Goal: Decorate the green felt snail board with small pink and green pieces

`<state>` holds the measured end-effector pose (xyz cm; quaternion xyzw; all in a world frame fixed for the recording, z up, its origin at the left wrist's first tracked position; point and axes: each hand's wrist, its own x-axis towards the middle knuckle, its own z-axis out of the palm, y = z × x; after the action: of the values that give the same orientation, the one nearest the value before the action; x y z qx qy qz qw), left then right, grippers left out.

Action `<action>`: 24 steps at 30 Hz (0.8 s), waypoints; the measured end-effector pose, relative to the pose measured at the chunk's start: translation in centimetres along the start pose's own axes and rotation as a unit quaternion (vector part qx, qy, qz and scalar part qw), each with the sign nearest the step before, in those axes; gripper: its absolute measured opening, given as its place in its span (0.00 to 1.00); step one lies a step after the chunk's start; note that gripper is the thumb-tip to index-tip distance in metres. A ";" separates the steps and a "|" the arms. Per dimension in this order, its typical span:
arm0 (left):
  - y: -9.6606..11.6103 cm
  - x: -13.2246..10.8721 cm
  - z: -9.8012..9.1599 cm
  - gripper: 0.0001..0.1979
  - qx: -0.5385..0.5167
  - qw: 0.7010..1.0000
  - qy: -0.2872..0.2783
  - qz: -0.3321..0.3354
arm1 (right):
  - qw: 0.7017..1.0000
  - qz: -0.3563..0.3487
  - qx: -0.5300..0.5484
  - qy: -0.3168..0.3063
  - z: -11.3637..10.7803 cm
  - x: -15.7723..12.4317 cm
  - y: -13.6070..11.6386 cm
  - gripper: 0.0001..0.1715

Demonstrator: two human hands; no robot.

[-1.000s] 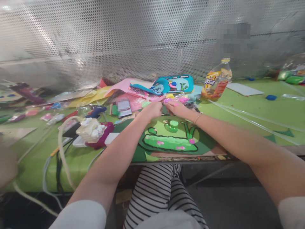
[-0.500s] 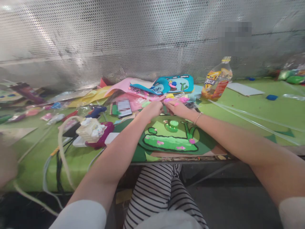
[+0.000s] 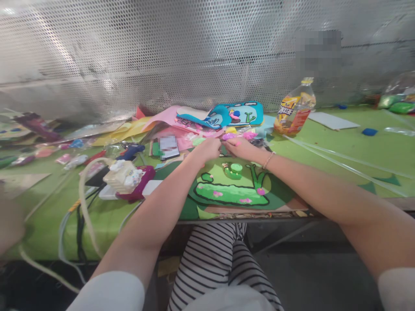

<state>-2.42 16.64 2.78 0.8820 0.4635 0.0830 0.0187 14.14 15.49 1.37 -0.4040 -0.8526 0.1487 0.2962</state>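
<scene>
My left hand [image 3: 211, 149] and my right hand [image 3: 241, 148] meet fingertip to fingertip over the far edge of a green picture board [image 3: 223, 211]. Both have their fingers closed; whatever is between them is hidden. A small pink spot shows on the right fingers. On the board, raised shapes that look like modelling clay form a long green strip [image 3: 231, 195] outlined in black, with pink patches. Above it sit a small green figure [image 3: 233, 171] and green stalks [image 3: 258, 176] with a pink flower [image 3: 260, 191]. Just beyond my hands lie purple and pink lumps [image 3: 249, 135].
A teal decorated piece [image 3: 256, 113] and pink sheet [image 3: 167, 116] lie at the back. To the right stands a labelled plastic bottle [image 3: 293, 110]. At left are a phone [image 3: 169, 147], a cream-and-purple object [image 3: 128, 179] with cables, and scattered clay packets. Another person's blurred arm [image 3: 9, 220] shows far left.
My right hand's fingers have shifted slightly and curled in a little. My left hand stays almost where it was, and the things on the table have not moved.
</scene>
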 end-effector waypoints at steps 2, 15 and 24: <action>0.0 0.0 0.0 0.12 0.023 1.000 -0.003 0.002 | 1.000 -0.012 -0.019 0.002 0.0 0.0 0.1 0.26; 0.1 -0.2 -0.2 0.13 0.066 0.998 -0.007 0.024 | 0.998 0.025 0.026 0.056 -0.1 0.0 -0.4 0.29; 0.5 0.3 0.0 0.11 0.031 0.996 -0.022 0.082 | 0.991 0.045 0.067 0.108 -0.4 -0.1 -0.5 0.27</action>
<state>-1.85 16.63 2.83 0.9189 0.3914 0.0502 -0.0049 14.15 15.08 1.86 -0.4354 -0.7845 0.1739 0.4059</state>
